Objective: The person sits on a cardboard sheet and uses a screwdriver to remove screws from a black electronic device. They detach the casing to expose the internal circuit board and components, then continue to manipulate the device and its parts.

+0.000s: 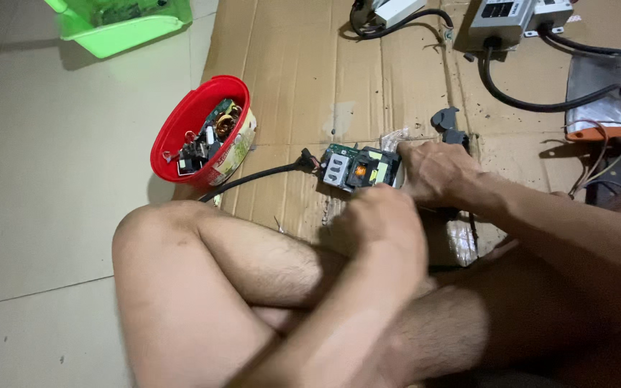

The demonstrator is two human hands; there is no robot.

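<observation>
The person sits on the floor with knees drawn up, working on a small green circuit board [354, 167] that lies on the flattened cardboard sheet [289, 86], near the sheet's front edge. The right hand [436, 172] closes its grip on the board's right end, fingers curled over it and pinning it down. The left hand [386, 219] sits just in front of the board, fist-like and blurred; whether it grips a tool or anything else cannot be told. A black cable [253, 178] runs from the board's left end toward the red tub [199, 129] of salvaged parts at the cardboard's left edge. To do this well, I judge the right hand should keep the board flat and steady, with fingers off the components, while the left works close in. Farther back lie a grey metal power box [508, 21] with thick black leads and a green bin [120, 25] on the tiles.
</observation>
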